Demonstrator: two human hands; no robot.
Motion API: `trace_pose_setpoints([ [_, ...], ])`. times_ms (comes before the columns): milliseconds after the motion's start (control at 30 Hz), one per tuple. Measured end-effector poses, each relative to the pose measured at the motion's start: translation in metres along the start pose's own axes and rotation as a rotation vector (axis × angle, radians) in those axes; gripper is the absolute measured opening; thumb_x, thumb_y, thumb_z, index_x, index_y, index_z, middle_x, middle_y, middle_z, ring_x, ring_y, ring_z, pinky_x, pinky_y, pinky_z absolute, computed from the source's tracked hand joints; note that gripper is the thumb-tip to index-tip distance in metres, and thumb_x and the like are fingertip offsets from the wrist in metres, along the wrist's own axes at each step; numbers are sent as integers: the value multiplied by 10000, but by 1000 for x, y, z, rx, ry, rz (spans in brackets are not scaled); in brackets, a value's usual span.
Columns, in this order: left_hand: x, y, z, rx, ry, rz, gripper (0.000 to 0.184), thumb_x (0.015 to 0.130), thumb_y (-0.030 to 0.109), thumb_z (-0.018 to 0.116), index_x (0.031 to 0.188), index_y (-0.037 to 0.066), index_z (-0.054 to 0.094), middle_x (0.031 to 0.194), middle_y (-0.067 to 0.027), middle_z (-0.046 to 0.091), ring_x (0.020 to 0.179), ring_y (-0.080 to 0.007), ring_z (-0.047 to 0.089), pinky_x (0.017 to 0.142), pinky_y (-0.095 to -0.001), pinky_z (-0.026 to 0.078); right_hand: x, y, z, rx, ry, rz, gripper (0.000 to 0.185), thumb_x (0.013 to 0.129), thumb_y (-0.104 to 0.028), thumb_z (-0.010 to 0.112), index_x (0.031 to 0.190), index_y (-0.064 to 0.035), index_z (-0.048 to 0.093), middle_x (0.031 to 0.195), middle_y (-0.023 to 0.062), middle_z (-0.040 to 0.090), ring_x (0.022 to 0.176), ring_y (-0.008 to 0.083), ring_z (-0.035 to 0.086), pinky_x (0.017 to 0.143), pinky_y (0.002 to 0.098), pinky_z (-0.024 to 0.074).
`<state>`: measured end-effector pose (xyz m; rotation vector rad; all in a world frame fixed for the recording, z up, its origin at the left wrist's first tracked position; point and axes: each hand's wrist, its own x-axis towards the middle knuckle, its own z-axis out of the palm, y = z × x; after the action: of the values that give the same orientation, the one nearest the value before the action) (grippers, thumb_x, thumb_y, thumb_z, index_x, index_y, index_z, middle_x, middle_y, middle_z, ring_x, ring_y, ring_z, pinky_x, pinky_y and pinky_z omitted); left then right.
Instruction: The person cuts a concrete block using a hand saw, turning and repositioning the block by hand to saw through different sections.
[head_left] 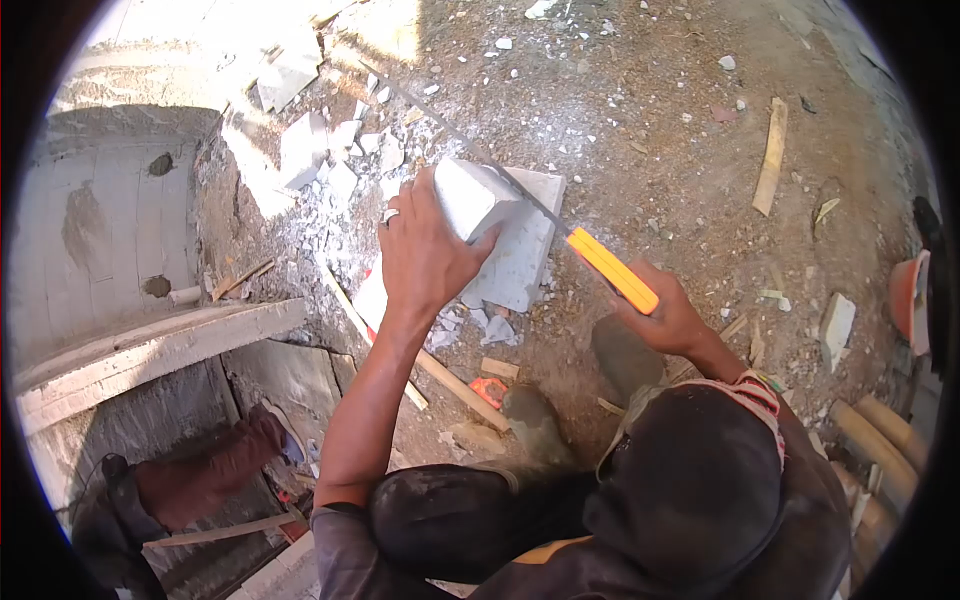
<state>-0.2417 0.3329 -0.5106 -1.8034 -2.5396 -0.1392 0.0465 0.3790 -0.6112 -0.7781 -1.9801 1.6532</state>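
Observation:
My left hand grips a small white block from its left side, fingers over the far edge and thumb at the near end. Beneath that block lies a larger, flat whitish slab on the ground. My right hand is closed around the orange handle of a handsaw. The thin blade runs up and left, passing along the right side of the small block; whether its teeth are in the block I cannot tell.
White broken chunks and dust litter the dirt beyond my left hand. A wooden stick lies near my boots, with another strip farther right. A concrete ledge edges a pit at left, where another person's leg shows.

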Motion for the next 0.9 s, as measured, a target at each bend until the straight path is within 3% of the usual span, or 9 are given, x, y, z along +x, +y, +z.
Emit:
trace_pose_setpoints([
  [133,2,-1,-2,-74,-6,-43,956,712,423,863,1409,-47,409,1258,-256,574,1203,-412,547,973,-484,473,57,8,16,25,-22,7,237,888,-130,710,1054,-5,596,867,78,537,797,188,513,747,346,442],
  [400,-1,-2,0,-21,-62,-28,981,725,457,838,1441,-34,379,1277,-219,556,1180,-371,558,953,-510,446,-30,-42,-36,-50,-93,-29,219,900,-126,700,1052,1,609,836,88,546,748,192,543,705,364,456],
  [467,0,-10,7,-24,-9,2,976,726,457,838,1436,-34,382,1265,-217,559,1172,-375,564,942,-514,447,-7,-24,-21,4,-57,-86,245,893,-128,699,1083,-2,610,835,97,550,754,203,564,707,359,461],
  [500,-2,-9,8,-35,20,29,974,726,456,838,1434,-34,384,1259,-216,560,1168,-377,568,937,-516,447,39,17,9,15,-46,10,286,881,-125,696,1124,-2,610,841,109,556,776,208,570,733,357,467],
  [567,4,-11,7,-51,27,-29,970,726,460,839,1432,-28,388,1248,-211,562,1160,-377,574,926,-524,447,61,15,15,55,-8,-70,276,874,-130,700,1085,4,583,836,109,536,777,201,528,746,360,454],
  [733,-5,1,-2,-18,-47,-38,966,722,458,844,1435,-9,390,1242,-211,563,1149,-376,579,908,-521,456,12,-31,-9,25,-79,-20,233,885,-137,703,1020,-6,566,810,93,499,760,187,512,714,363,431],
  [900,0,-8,2,-37,-30,-4,972,721,441,851,1439,-16,380,1257,-214,561,1145,-376,574,923,-507,458,-19,-31,-21,34,-103,-40,229,889,-132,693,1031,-1,570,800,92,491,720,183,516,670,360,420],
])
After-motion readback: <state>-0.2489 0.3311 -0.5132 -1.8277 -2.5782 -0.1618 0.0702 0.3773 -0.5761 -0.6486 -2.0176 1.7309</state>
